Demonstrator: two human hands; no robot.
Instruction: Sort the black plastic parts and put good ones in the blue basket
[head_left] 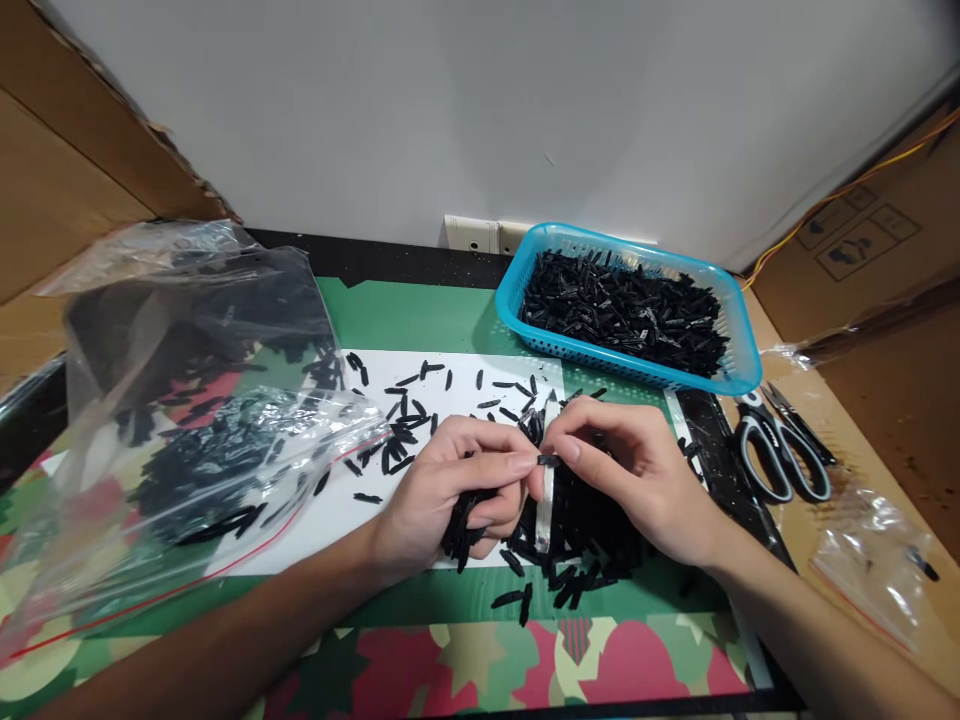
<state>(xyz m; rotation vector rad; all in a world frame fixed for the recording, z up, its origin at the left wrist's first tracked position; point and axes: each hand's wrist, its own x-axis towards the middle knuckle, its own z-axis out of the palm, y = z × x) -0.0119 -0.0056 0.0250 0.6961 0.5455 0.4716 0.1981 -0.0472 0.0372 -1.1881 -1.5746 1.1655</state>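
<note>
Small black piece (548,461) is between the two hands, above a silvery strip (544,525); left hand (457,475) pinches one end with thumb and fingertips closed, its curled fingers also clamped on a bunch of like pieces (463,525), right hand (645,475) closed by thumb and finger on the other end. Judged very light, fairly stiff, possibly brittle; best hold is a gentle fingertip pinch near the ends, surface slip uncertain. Around it, loose pieces (405,435) lie on white paper (337,530), with a filled blue basket (750,350) beyond.
</note>
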